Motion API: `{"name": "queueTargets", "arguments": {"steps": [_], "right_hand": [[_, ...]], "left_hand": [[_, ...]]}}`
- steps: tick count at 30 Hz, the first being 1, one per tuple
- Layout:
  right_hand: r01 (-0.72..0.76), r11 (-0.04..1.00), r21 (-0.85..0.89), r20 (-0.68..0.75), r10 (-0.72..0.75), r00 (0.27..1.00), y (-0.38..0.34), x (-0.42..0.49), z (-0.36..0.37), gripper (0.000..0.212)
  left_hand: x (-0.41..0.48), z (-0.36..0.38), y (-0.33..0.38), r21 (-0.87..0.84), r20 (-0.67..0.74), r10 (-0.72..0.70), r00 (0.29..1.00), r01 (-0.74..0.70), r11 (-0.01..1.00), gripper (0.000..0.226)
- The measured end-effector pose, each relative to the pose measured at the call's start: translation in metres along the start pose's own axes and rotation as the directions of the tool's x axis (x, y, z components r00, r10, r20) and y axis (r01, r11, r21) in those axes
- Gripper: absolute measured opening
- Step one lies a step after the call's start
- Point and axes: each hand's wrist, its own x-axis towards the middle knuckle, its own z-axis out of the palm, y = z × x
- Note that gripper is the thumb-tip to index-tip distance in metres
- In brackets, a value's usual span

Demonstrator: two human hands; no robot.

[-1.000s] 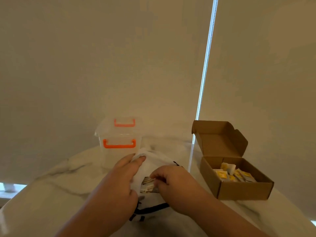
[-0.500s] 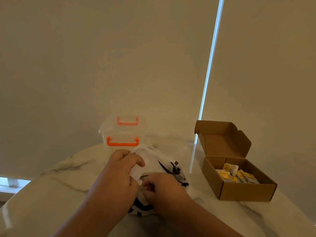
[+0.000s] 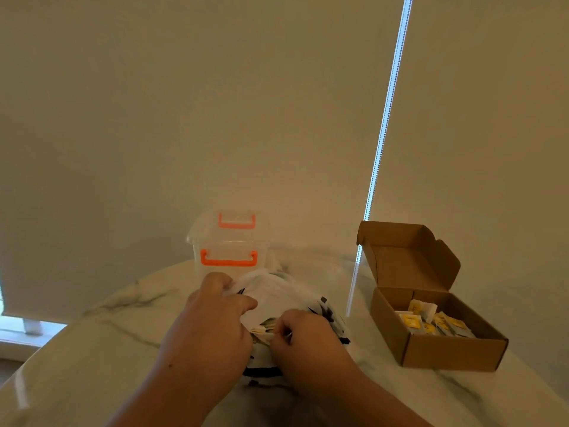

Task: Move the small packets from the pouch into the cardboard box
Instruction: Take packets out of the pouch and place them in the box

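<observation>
Peeking out of the mouth of the white pouch [image 3: 278,298], a few small packets [image 3: 261,329] lie bunched between the two hands, near the 6 o'clock edge of the marble table [image 3: 92,349]. The right hand [image 3: 308,342] comes in from 5 o'clock, its fingers curled and its fingertips pinching the packets at the opening. The left hand [image 3: 212,325] comes in from 7 o'clock and grips the pouch's cloth at the 10 o'clock side, fingers bent over a fold. The pouch lies crumpled on the table, its white cloth marked with black, and a dark band of it shows between the wrists at 6 o'clock.

At 3 o'clock from the pouch, well apart from it, stands the cardboard box [image 3: 446,352], its lid flap [image 3: 406,257] raised at the back. Other packets [image 3: 431,323], white with yellow squares, lie in a loose heap inside it.

At 12 o'clock from the pouch sits a clear plastic container [image 3: 229,241] with two orange handles; whether it touches the cloth cannot be told.

Behind the table hang beige blinds [image 3: 184,118], with a thin strip of daylight [image 3: 386,118] between them slanting down from 1 o'clock to the table's far edge. At 9 o'clock, low down, a bit of bright window [image 3: 18,331] shows.
</observation>
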Motion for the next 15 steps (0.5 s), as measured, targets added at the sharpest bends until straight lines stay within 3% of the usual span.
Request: {"name": "queueTargets", "arguments": {"steps": [7,13,15], "right_hand": [[0.041,0.978,0.205,-0.084,-0.024,0.996,0.001,-0.018,-0.011,0.009],[-0.041,0.958,0.285,0.117,0.007,0.993,0.001,-0.019,-0.015,0.004],[-0.076,0.959,0.274,0.173,0.029,0.985,0.003,-0.017,-0.013,0.011]], "left_hand": [[-0.003,-0.002,0.001,0.027,-0.009,-0.003,1.0,0.004,1.0,0.056],[-0.002,0.001,0.0,0.016,-0.025,0.006,1.0,-0.006,1.0,0.056],[-0.002,0.002,-0.001,0.011,-0.019,0.009,1.0,-0.009,1.0,0.056]]}}
